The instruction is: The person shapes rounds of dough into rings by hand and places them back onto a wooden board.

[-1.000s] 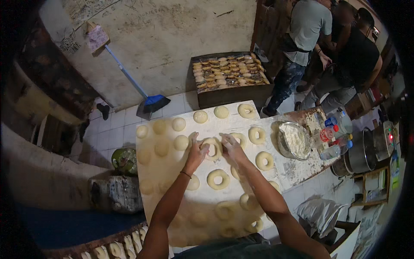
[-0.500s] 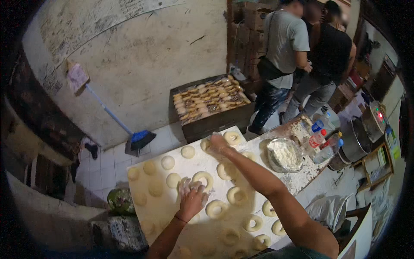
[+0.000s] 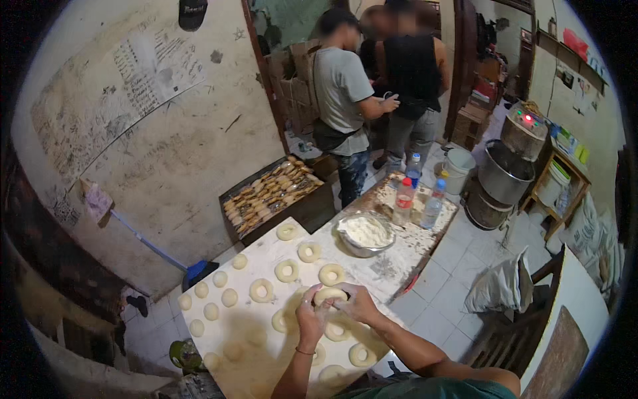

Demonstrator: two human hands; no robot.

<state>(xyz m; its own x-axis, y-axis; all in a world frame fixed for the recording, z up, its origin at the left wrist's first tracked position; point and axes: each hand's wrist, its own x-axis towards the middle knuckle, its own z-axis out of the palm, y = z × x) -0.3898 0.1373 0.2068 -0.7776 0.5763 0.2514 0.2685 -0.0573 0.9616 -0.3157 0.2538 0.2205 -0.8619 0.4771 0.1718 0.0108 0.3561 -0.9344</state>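
Observation:
My left hand (image 3: 312, 312) and my right hand (image 3: 355, 306) are closed around a pale dough ring (image 3: 330, 294), held between them over a flour-dusted white board (image 3: 247, 263). Around them lie several shaped rings, such as one (image 3: 261, 290) left of my hands and another (image 3: 331, 273) just beyond them. Several round dough balls (image 3: 229, 297) sit on the board's left part. A metal bowl of white flour (image 3: 365, 235) stands past my hands on a floury surface (image 3: 385, 275), beside plastic bottles (image 3: 403, 203).
A dark box of browned pieces (image 3: 266, 196) stands by the wall, left of three co-workers (image 3: 339, 100). A blue broom (image 3: 199, 271) leans at left. At right are steel pots (image 3: 505, 174), a bucket (image 3: 457, 169), white sacks (image 3: 492, 282) and a wooden shelf (image 3: 555, 189).
My right hand has come back from the board's far edge to join my left hand on a ring. The view has tilted up, showing more of the wall and co-workers.

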